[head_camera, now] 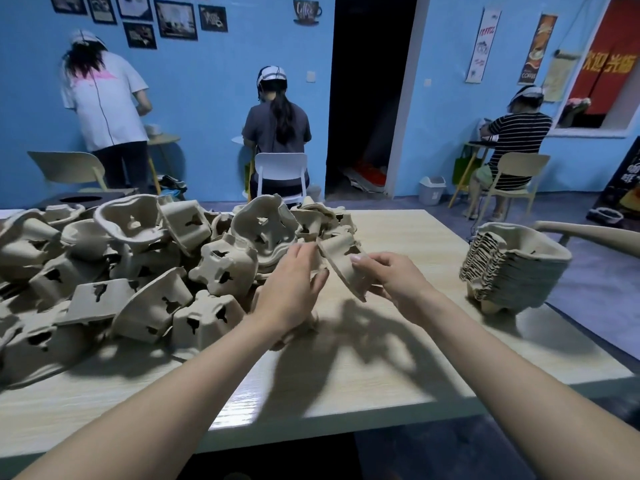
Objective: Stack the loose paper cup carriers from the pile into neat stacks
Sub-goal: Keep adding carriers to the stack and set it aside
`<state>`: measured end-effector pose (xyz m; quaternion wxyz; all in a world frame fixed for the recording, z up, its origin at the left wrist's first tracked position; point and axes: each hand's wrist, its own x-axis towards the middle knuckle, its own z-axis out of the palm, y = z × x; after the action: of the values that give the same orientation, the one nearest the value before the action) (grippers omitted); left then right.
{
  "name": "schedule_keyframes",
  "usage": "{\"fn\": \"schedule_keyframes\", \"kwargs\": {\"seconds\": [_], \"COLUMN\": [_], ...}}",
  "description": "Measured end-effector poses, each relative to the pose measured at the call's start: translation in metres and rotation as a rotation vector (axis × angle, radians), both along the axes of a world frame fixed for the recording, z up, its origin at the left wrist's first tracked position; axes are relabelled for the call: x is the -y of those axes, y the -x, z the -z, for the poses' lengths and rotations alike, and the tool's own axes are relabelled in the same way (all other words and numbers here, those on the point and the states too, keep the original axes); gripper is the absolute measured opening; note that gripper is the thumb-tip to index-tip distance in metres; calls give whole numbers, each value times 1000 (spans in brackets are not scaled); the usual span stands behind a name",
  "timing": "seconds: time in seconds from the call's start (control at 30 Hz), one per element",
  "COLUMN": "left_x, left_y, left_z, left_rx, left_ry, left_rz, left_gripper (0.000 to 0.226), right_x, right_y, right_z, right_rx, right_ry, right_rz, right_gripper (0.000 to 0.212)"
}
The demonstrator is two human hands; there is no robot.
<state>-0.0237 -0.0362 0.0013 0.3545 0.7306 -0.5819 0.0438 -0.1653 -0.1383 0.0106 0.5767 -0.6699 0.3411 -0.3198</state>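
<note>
Head view: hands (346,282) around carrier (343,268).

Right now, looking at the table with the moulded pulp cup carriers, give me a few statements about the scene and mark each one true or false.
1. The right hand grips a beige moulded-pulp cup carrier held above the light wooden table. True.
2. The neat stack of nested carriers stands at the table's left end. False: it stands at the right end, near the edge.
3. The big loose pile of carriers lies to the left of both hands. True.
4. The left hand rests flat on the table, away from the carrier. False: it is raised beside the held carrier, fingers at its edge.
5. The neat stack touches the loose pile. False: bare table separates them.
</note>
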Motion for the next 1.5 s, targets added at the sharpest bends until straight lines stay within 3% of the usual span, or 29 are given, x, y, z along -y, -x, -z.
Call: {"fn": "schedule_keyframes", "kwargs": {"seconds": [0.13, 0.3, 0.43, 0.5, 0.6, 0.77, 0.87, 1.0, 1.13, 1.23, 1.4, 1.5], "left_x": [20, 35, 44, 49, 58, 74, 82, 93, 94, 98, 121, 136], "left_y": [5, 14, 25, 33, 45, 64, 74, 86, 112, 132, 150, 161], "left_z": [-14, -25, -33, -38, -45, -54, -56, -53, -57, -65, -83, -86], "left_rx": [-114, -7, 159, 248, 346, 395, 179, -194, -610, -971, -1256, -1289], "left_ry": [109, 120, 18, -17, -14, -13, 11, -97, -133, -112, 22, 40], "left_rz": [12, 61, 77, 35, 11, 35, 43, 63, 188, 284, 317, 302], "left_gripper": [38, 14, 19, 15, 13, 14, 21, 40, 8, 9, 8, 6], "right_x": [-3, 1, 11, 9, 4, 12, 22, 37, 55, 65, 79, 91], "right_y": [17, 35, 45, 49, 53, 73, 88, 112, 137, 151, 167, 175], "right_z": [-11, -12, -19, -26, -32, -35, -45, -60, -71, -75, -81, -80], "right_rx": [51, 28, -77, -94, -225, -453, -437, -416, -393, -321, -205, -243], "right_ry": [-78, -82, 318, 481, 681, 911, 886, 770, 705, 654, 597, 573], "right_rz": [-85, -127, 107, 117, 86, 269, 362, 464, 525, 574, 650, 656], "right_gripper": [15, 12, 12, 8, 8, 3, 8, 11, 13, 16, 12, 21]}}
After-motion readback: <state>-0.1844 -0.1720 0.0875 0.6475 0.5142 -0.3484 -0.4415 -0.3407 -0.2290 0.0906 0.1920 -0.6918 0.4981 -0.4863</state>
